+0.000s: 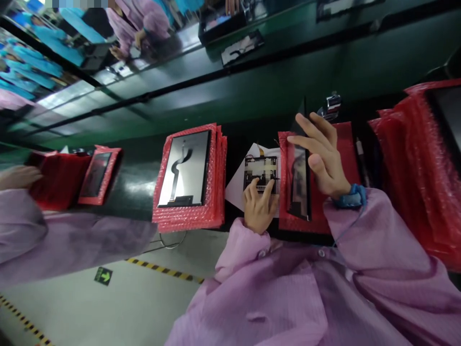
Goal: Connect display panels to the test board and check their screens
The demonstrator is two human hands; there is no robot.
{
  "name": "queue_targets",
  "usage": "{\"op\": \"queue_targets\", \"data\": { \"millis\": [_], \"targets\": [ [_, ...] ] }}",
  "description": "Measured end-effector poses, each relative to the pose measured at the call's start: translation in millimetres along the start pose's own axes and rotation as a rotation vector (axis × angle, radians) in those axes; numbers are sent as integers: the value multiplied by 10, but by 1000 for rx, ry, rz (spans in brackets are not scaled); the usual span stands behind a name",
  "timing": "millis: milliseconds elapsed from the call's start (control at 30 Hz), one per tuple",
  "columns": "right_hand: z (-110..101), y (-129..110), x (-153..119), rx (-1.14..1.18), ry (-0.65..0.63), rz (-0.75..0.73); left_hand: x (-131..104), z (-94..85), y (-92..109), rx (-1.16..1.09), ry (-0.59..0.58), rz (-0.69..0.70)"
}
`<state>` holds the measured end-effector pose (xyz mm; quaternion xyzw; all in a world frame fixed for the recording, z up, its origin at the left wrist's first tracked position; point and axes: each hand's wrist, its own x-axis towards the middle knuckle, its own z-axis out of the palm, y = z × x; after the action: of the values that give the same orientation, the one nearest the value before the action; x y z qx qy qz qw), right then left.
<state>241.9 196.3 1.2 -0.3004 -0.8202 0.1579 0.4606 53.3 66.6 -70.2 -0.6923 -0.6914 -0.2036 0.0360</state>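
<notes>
My left hand (260,207) has its fingers spread, with the tips on a small black device frame (260,168) with pale tape strips. White paper (236,192) lies under this frame. On the right, my right hand (326,161) holds a thin dark display panel (299,192) near its upper right edge, fingers across its face and thumb at the edge side. The panel is tilted over a red bubble-wrap sleeve (284,218), and its upper part looks see-through. Exactly where the thumb touches cannot be made out.
Left of my hands, a display panel with a black ribbon cable (190,168) tops a stack of red bubble-wrap sleeves (216,218). More red sleeves (399,168) are piled at right. A co-worker's arm (72,235) reaches in from the left. A shiny metal object (332,105) stands behind.
</notes>
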Motion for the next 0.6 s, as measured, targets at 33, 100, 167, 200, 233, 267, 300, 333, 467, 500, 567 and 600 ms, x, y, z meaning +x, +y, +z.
{"op": "queue_targets", "data": {
  "millis": [33, 100, 167, 200, 233, 267, 300, 333, 467, 500, 567, 600],
  "targets": [
    [4, -1, 1, 1, 4, -10, 17, -13, 17, 26, -30, -2],
    [14, 0, 2, 12, 12, -37, 43, -34, 35, 59, -63, -6],
    [21, 3, 3, 32, 15, -54, 54, -42, 38, 72, -67, -7],
    [23, 4, 2, 40, 15, -52, 56, -41, 36, 75, -69, -7],
    [25, 5, 2, 46, 11, -42, 56, -39, 35, 80, -74, -7],
    [27, 6, 2, 51, 5, -26, 55, -37, 35, 86, -79, -9],
    [30, 5, 3, 55, -3, -13, 55, -36, 37, 94, -83, -15],
    [34, 4, 7, 58, -13, -2, 54, -36, 41, 102, -87, -20],
    [70, -15, 43, 53, -54, 8, 48, -57, 59, 106, -111, -18],
    [86, -28, 54, 51, -51, 3, 43, -62, 58, 104, -121, -19],
    [127, -70, 70, 55, -11, -9, 25, -62, 39, 106, -135, -36],
    [153, -101, 72, 61, 24, -13, 13, -54, 20, 106, -142, -42]
  ]
}}
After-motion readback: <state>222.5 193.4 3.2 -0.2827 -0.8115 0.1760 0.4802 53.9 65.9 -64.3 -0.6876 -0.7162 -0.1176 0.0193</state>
